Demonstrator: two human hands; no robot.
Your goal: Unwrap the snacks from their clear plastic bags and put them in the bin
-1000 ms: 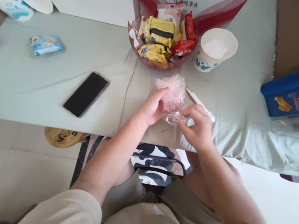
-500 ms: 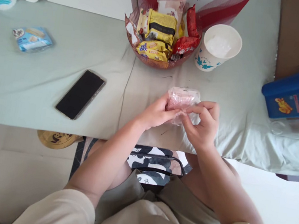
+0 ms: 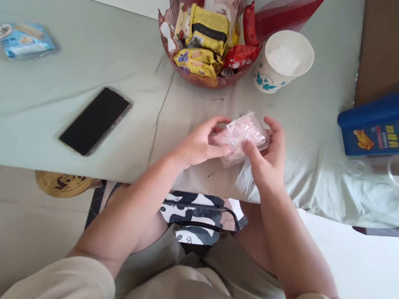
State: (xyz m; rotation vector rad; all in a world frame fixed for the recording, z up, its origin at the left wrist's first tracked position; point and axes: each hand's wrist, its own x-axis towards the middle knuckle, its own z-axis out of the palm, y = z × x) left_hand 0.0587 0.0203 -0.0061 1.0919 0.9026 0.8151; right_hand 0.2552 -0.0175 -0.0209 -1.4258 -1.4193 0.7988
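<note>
Between my two hands is a pink snack in a clear plastic wrapper point(image 3: 246, 129), held just above the cloth near the table's front edge. My left hand point(image 3: 200, 142) grips its left end, thumb at the near side and fingers behind. On the right end, my right hand point(image 3: 268, 155) has its thumb pressed on the wrapper and its fingers round the far side. Beyond the hands stands a glass bowl point(image 3: 202, 79) filled with packaged snacks. A paper cup point(image 3: 270, 80) with something white and translucent inside stands right of the bowl.
A black phone point(image 3: 95, 121) lies left of my hands. Farther left is a blue snack packet point(image 3: 26, 41). A blue box point(image 3: 386, 130) and a clear plastic cup-like item point(image 3: 380, 169) are at the right. A red and white carton point(image 3: 281, 7) stands behind the bowl.
The wrapped snack has turned and tilted between my hands. My right hand has shifted from pinching the wrapper's near edge to gripping its right end. The camera view has shifted slightly.
</note>
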